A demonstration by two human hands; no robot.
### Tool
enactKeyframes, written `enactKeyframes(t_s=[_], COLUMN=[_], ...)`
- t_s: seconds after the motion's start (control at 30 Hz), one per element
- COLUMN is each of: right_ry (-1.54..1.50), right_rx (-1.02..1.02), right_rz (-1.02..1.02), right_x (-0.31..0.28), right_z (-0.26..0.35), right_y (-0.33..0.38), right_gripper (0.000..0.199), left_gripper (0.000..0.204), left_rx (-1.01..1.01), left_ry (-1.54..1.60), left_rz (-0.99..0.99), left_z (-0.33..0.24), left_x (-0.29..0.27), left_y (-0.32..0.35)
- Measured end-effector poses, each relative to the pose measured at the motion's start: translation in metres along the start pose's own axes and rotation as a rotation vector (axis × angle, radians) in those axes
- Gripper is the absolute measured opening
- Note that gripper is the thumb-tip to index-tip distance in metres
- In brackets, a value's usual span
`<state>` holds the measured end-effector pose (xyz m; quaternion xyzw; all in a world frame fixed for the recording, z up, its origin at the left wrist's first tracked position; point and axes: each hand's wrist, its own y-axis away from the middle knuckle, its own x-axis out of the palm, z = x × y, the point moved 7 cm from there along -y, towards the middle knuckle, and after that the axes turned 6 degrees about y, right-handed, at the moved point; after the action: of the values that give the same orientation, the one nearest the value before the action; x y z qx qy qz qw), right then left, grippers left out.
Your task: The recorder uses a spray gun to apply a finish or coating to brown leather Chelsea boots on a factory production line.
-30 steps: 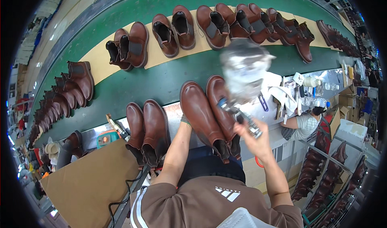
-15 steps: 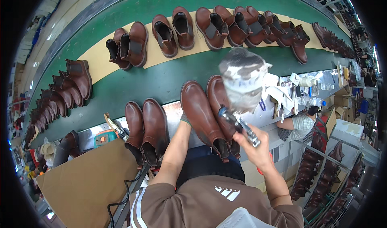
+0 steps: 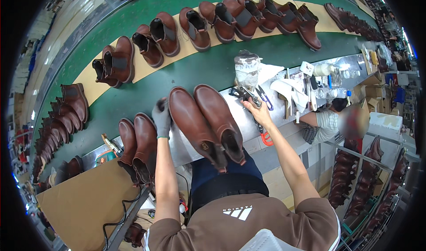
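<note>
A pair of brown leather ankle boots stands in front of me, toes away: a left boot [image 3: 191,120] and a right boot [image 3: 217,113]. My left hand [image 3: 161,119], in a grey glove with dark fingertips, is just left of the pair, fingers stretched forward and nothing seen in them. To the right of the boots, my bare right hand [image 3: 258,112] grips a metal spray gun [image 3: 249,96] low over the metal bench. Its cup [image 3: 247,71] is wrapped in a stained, whitish cover. A second brown pair [image 3: 145,133] stands left of my left hand.
Brown boots [image 3: 164,33] line the green conveyor belt [image 3: 199,71] beyond the bench. Blue snips [image 3: 265,99], a white cloth [image 3: 290,91] and bottles [image 3: 333,92] lie to the right. Cardboard [image 3: 84,202] is at lower left. Another person [image 3: 328,126] sits at right.
The spray gun has moved from over the right boot down to the bench on the right. My left hand has come out from the boots to their left. Boots on the belt appear further left.
</note>
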<state>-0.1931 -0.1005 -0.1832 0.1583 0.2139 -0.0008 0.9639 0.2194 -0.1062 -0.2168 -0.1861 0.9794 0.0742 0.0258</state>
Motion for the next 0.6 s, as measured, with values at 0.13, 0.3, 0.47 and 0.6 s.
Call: enactKeyframes(t_s=[0.13, 0.3, 0.47, 0.6], right_ry=[-0.066, 0.080, 0.391, 0.371], right_rx=[0.004, 0.090, -0.279, -0.421], right_rz=[-0.093, -0.033, -0.728, -0.077], right_x=[-0.039, -0.065, -0.100, 0.005], right_z=[-0.021, -0.025, 0.043, 0.062], right_y=[0.001, -0.008, 0.066, 0.102], right_gripper=[0.041, 0.039, 0.042, 0.046], left_gripper=[0.030, 0.035, 0.033, 0.032], left_rx=[0.070, -0.078, -0.223, -0.092], left_ry=[-0.024, -0.040, -0.002, -0.193], left_rz=[-0.190, -0.221, -0.204, -0.015], left_z=[-0.017, 0.007, 0.013, 0.012], left_x=[0.005, 0.006, 0.010, 0.023], left_y=[0.056, 0.131, 0.184, 0.177])
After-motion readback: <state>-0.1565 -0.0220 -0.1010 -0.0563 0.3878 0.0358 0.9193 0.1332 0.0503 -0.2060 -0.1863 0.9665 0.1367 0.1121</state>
